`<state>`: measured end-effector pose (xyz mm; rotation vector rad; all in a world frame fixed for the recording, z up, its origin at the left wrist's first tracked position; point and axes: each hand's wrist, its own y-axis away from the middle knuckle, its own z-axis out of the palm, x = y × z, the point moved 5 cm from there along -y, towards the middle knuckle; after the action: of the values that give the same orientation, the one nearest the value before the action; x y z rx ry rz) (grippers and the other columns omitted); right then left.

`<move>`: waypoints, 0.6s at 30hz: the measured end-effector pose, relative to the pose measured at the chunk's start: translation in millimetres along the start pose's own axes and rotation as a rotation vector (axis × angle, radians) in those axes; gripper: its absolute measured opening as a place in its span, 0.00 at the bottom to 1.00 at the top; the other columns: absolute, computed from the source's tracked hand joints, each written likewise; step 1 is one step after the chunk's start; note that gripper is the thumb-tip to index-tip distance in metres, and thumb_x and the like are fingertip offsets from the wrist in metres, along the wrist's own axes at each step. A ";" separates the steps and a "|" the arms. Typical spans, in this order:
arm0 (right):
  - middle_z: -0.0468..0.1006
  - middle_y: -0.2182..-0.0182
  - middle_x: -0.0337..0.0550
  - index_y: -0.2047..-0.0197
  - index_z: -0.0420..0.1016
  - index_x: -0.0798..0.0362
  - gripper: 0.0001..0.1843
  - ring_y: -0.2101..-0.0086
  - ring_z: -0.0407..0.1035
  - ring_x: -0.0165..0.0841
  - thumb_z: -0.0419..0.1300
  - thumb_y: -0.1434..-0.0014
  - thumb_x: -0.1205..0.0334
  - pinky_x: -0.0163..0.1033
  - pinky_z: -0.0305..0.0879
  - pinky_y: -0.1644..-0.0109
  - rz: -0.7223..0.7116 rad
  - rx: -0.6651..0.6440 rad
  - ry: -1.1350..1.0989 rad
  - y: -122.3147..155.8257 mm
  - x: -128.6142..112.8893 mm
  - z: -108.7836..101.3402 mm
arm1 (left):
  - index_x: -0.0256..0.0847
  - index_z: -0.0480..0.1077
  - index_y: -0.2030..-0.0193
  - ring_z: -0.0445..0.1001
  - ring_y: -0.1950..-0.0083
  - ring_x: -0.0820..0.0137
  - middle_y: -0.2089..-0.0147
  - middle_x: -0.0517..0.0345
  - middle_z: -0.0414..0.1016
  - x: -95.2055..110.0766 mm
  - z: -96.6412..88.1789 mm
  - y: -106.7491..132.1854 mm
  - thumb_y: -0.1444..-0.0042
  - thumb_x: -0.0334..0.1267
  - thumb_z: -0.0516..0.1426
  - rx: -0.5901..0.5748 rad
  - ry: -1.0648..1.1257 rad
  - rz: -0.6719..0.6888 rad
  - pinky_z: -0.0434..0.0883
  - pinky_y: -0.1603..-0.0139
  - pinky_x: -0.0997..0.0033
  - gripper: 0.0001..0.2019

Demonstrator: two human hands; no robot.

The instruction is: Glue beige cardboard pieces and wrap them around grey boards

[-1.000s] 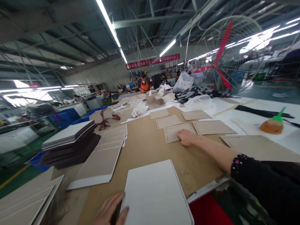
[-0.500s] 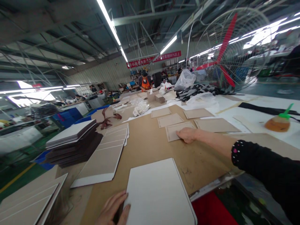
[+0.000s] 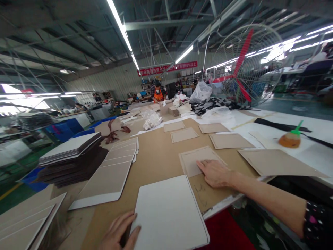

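Observation:
A white rectangular board lies near the front edge of the table, with a thin dark line along its right side. My left hand is open at the board's left edge, thumb and fingers apart and their tips touching it. Beyond the board, a thin beige sheet with a marked border lies on the brown work surface. On this sheet rests my right hand, index finger stretched out and the other fingers loosely bent, pressing from above. Further beige pieces are spread beyond that hand.
Left of the board are overlapping beige panels and a tall stack of dark-edged boards. A bottle with amber liquid stands at the right. A large fan and a person in an orange apron are farther back.
My right hand has drawn the beige sheet nearer, toward the white board and away from the other pieces. My left hand stays at the board's edge. The view has shifted slightly.

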<state>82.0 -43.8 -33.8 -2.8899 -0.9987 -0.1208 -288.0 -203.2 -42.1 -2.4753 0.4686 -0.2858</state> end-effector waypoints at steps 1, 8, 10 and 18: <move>0.74 0.51 0.69 0.35 0.60 0.72 0.32 0.51 0.70 0.52 0.54 0.41 0.67 0.52 0.66 0.48 0.017 0.021 -0.011 10.4 -6.2 -1.2 | 0.49 0.73 0.51 0.78 0.52 0.65 0.51 0.58 0.79 -0.7 0.7 0.1 0.41 0.50 0.59 -0.002 0.000 -0.001 0.78 0.53 0.71 0.15; 0.72 0.45 0.58 0.37 0.66 0.60 0.31 0.47 0.68 0.47 0.53 0.34 0.47 0.50 0.64 0.43 0.062 0.087 -0.125 47.9 9.5 -12.3 | 0.49 0.73 0.50 0.77 0.49 0.62 0.49 0.56 0.77 -4.8 8.3 4.6 0.40 0.52 0.57 -0.060 -0.003 -0.057 0.78 0.52 0.63 0.16; 0.69 0.41 0.58 0.36 0.65 0.61 0.30 0.43 0.65 0.45 0.51 0.32 0.47 0.48 0.61 0.39 0.058 0.100 -0.141 46.1 23.1 -10.5 | 0.48 0.70 0.45 0.75 0.46 0.58 0.44 0.51 0.73 -3.8 7.1 3.8 0.40 0.53 0.56 -0.060 -0.047 -0.060 0.77 0.50 0.55 0.20; 0.70 0.45 0.59 0.45 0.73 0.59 0.21 0.46 0.65 0.48 0.53 0.32 0.53 0.52 0.58 0.40 -0.008 0.116 -0.063 15.9 27.0 9.5 | 0.50 0.59 0.33 0.54 0.29 0.52 0.31 0.50 0.59 64.2 -0.2 -40.6 0.42 0.55 0.59 -0.278 0.000 0.187 0.66 0.36 0.44 0.32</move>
<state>113.4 -38.7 -41.4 -2.8010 -0.9930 0.0273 -218.6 -197.6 -11.7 -2.6733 0.7803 -0.1526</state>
